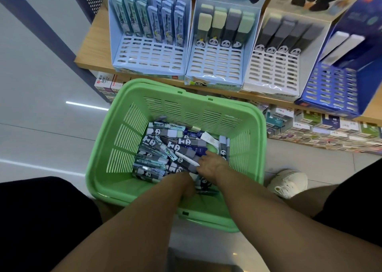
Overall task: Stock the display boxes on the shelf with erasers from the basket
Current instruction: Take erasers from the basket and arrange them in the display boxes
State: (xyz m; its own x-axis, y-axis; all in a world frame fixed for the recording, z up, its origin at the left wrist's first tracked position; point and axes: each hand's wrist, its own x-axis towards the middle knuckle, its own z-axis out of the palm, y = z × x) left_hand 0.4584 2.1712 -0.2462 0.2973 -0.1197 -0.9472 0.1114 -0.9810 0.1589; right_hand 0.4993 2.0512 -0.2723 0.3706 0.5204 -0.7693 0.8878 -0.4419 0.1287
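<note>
Green plastic basket [107, 143] sits on the floor just near of the wooden shelf [93, 50], and it is well loaded: a jumbled heap of erasers [165, 147] in panda sleeves covers its bottom. Both hands are down in that heap. The right hand [210, 165] lies on the right side of the pile with its fingers [203, 157] curled down among the packs, touching a white one, though I cannot tell whether they have closed on anything. The left hand [187, 186] is sunk at the near edge of the pile, and its fingers are hidden, so their state cannot be told either.

On the shelf stand four display boxes. The far-left pale blue box [148, 54] has its back rows filled, the next box [215, 64] holds one back row of pastel erasers, the white box [272, 71] one back row of grey ones, and the dark blue box [330, 89] at right only a couple. Every box shows open slots across its near rows (many more empty than filled).

By my reading the stocking is at an early stage, with most of the work left.
</note>
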